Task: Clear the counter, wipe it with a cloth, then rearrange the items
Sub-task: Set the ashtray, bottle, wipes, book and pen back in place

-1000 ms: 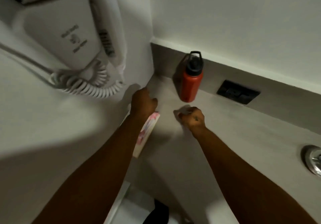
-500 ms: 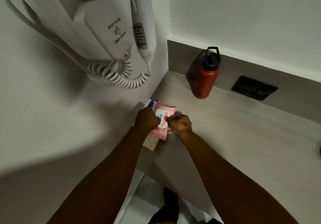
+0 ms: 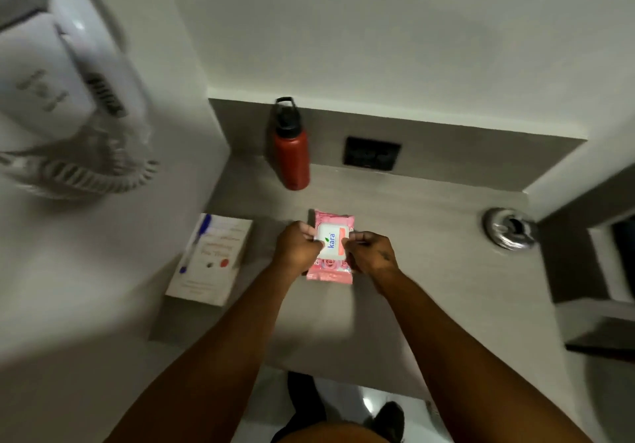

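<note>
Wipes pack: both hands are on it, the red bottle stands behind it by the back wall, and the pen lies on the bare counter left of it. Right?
Not quite. The head view shows the pen lying on the book, not the bare counter. Both hands do hold the wipes pack, red bottle behind.

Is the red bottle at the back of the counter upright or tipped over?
Upright. The red bottle stands on its base on the counter, its black cap and carry loop on top, near the backsplash.

Both forearms bare, no sleeves. Small dark mark on back of right hand (image 3: 372, 253). Dark shoes (image 3: 388, 420) below.
</note>
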A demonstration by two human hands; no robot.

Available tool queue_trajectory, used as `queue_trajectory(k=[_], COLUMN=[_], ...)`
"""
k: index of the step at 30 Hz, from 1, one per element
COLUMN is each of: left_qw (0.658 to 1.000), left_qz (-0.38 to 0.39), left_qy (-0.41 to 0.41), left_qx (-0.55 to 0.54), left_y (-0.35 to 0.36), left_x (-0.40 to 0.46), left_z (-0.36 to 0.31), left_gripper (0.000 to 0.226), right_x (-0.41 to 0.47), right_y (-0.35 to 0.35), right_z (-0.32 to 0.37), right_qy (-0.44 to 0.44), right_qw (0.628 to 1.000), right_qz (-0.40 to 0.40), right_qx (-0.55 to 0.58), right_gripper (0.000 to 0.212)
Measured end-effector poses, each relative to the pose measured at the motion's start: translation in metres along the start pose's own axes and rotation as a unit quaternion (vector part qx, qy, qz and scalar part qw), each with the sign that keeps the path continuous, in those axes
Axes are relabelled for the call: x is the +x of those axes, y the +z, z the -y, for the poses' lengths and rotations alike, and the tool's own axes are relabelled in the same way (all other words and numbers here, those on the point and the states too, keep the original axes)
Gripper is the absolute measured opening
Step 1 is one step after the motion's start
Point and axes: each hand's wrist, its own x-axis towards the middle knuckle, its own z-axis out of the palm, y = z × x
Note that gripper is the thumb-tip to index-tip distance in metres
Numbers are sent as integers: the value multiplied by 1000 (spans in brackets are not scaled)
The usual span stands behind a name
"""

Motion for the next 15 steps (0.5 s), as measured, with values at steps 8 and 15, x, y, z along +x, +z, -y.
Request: queue_trajectory(k=[8,15], left_qw=[981,971], left_qz=[186,234], left_qy=[37,33], left_qx=[-29,-24], left_y=[195,286], left_x=[-62,-108], left_z=[-72,-96], left_gripper=[36,30], right_x=[-28,-42], right_y=[-218,-310], right_z=[-66,-106], right_qy=[28,64], right_qw=[989,977], right_qz=[-131,-199], right_qx=[59,37], right_gripper=[7,14])
